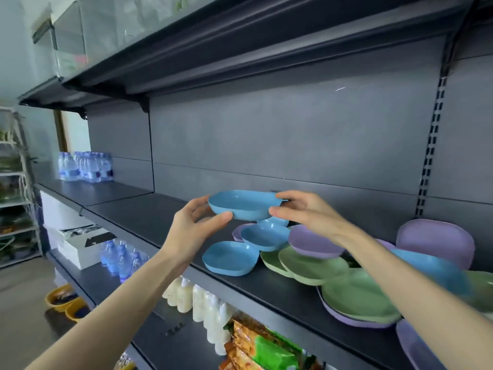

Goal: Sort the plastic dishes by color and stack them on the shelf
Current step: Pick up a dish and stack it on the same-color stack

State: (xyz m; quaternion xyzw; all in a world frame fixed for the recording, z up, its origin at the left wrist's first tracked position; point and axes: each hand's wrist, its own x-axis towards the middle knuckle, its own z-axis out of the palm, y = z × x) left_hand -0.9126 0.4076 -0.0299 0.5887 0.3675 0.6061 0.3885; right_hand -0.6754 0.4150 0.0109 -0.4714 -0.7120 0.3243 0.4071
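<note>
— Where is it?

— In the air. The held dish (pixel 244 205) hangs over the shelf (pixel 149 220), bowl up, with its long axis running side to side from one hand to the other.

— Fingers?

— The left hand (pixel 194 225) pinches the left end, thumb on the near wall, fingers curled behind and under. The right hand (pixel 301 212) clamps the right end, thumb in front, fingers over the far rim.

— What does the next move turn on?

— On what lies below, I judge. The front dish (pixel 230 259), also blue, sits flat at the shelf's near edge, below the held one and a little left. The second dish (pixel 265 236) is just behind it, against the purple dishes (pixel 312 241). The front dish lies on its own (a fair base for a blue stack), and the left hand is nearer to it. So the path is down and toward the person, axis unchanged.

— The rest?

— Green dishes (pixel 314 268) overlap purple ones in an unsorted heap to the right. By the right forearm there is what looks like another blue dish, too blurred to be sure.

— Any writing?

— The bottles (pixel 85 166) far left have blue labels, and the packets (pixel 266 345) lower down are printed. Nothing is readable.
</note>
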